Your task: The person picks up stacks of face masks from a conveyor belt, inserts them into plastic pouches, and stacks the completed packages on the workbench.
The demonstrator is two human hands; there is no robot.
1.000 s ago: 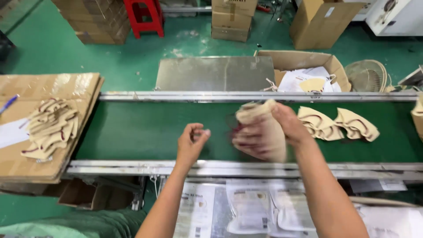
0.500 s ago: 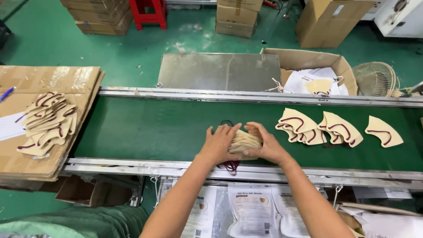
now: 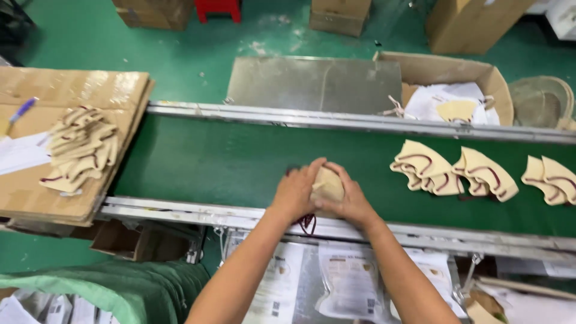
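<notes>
Both hands, left hand (image 3: 295, 193) and right hand (image 3: 353, 201), are cupped together around a small beige bundle (image 3: 327, 186) at the near edge of the green conveyor belt (image 3: 222, 162), fingers wrapped tight. Dark red trim hangs below it over the metal rail (image 3: 180, 211). To the right, flat beige cut pieces (image 3: 427, 168) with maroon edging lie fanned on the belt. At left, a loose heap of similar pieces (image 3: 79, 147) rests on stacked cardboard (image 3: 36, 198). Beyond the belt sits an open carton (image 3: 474, 78).

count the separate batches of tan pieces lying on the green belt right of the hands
3: one fanned batch nearest the hands, a second beside it, a third cut off by the right edge; more may lie beyond it.
</notes>
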